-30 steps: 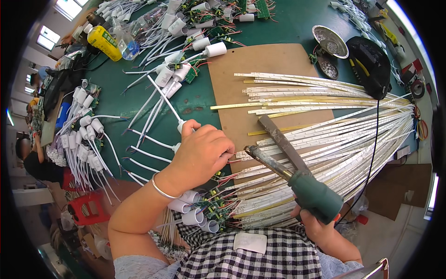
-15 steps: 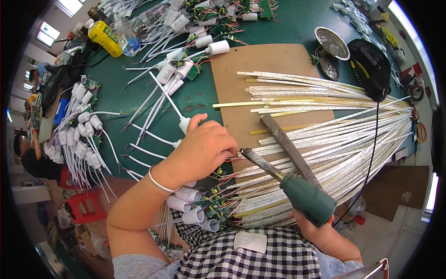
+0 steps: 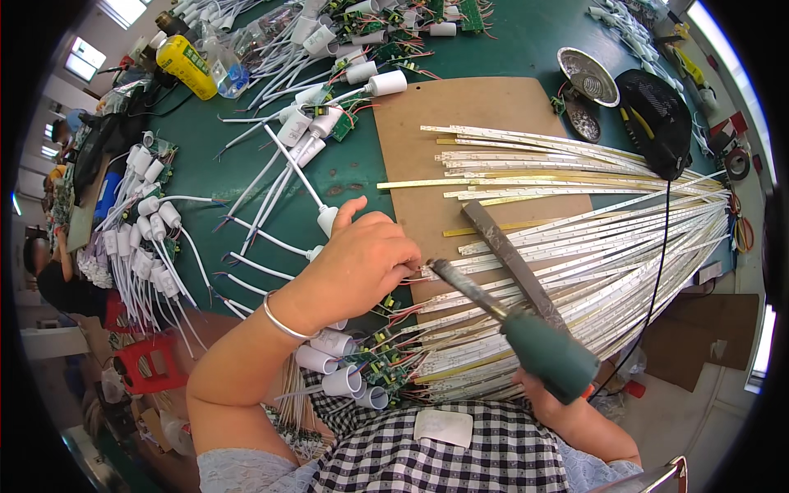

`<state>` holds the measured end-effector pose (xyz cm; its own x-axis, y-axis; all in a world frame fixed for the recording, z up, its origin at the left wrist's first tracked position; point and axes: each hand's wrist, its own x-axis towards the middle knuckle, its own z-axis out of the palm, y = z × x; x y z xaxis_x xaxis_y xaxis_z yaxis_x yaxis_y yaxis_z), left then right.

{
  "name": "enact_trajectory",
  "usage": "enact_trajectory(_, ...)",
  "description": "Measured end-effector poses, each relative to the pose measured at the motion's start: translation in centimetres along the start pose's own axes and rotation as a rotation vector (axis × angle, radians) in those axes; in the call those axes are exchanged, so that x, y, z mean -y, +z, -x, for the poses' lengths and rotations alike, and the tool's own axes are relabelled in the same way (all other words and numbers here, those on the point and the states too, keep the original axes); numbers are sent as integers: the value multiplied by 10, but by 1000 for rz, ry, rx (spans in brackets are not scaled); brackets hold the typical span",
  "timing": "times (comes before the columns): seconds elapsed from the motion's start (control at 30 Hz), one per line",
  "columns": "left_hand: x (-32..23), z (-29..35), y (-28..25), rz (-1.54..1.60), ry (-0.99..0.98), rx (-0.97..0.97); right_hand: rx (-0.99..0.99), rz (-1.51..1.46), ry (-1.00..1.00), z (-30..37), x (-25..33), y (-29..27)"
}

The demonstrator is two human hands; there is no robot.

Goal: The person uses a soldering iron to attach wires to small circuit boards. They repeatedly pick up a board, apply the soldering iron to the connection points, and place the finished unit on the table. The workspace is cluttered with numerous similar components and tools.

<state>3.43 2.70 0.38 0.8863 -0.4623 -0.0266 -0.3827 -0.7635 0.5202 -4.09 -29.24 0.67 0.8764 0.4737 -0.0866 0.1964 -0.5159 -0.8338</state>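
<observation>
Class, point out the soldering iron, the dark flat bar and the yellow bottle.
Soldering iron (image 3: 542, 348): head view, on its green handle.
Dark flat bar (image 3: 513, 263): head view, midway along its upper face.
Yellow bottle (image 3: 186, 67): head view, middle of its body.

soldering iron (image 3: 549, 355): blurred | red wires (image 3: 411, 280): tips too small | apron (image 3: 370, 460): cut off

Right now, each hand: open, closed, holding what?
Left hand: closed in a pinch by the end of an LED strip; what it grips is hidden.
Right hand: closed on the green-handled soldering iron.
</observation>
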Motion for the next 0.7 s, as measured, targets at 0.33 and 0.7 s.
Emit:
enact_trajectory(0.33,-2,-2,-2,-15,-13,29,-15,-289,74,4,4,-5)
enact_trajectory(0.7,-4,-2,-3,-5,-42,33,-32,-324,101,2,4,-5)
